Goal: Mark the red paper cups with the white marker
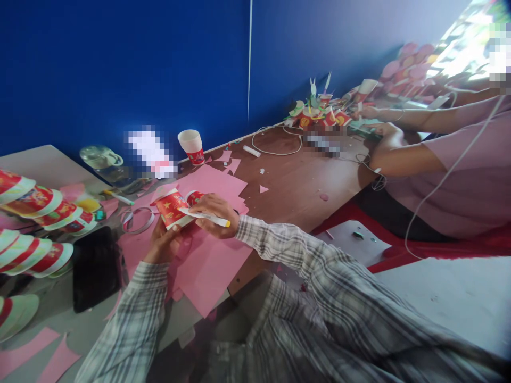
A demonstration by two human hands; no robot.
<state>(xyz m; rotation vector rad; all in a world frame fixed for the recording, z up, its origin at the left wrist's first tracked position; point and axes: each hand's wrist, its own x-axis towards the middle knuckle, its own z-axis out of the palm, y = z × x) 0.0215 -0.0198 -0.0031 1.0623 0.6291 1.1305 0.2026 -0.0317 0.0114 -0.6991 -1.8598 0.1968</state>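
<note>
My left hand [164, 243] grips a red paper cup [171, 207] from below, the cup lying on its side above sheets of pink paper [211, 260]. My right hand [213, 208] rests on top of the cup and pinches a white marker [205, 216] with a yellow end, lying across the cup. A second red cup end [194, 197] shows just behind my right hand. Both sleeves are grey plaid.
Rows of stacked red cups [35, 213] lie at the left beside a black tablet [96, 268]. An upright cup [192, 146], tape roll [138, 219] and white cable [275, 141] sit on the brown table [303, 181]. A person in pink [451, 175] works at the right.
</note>
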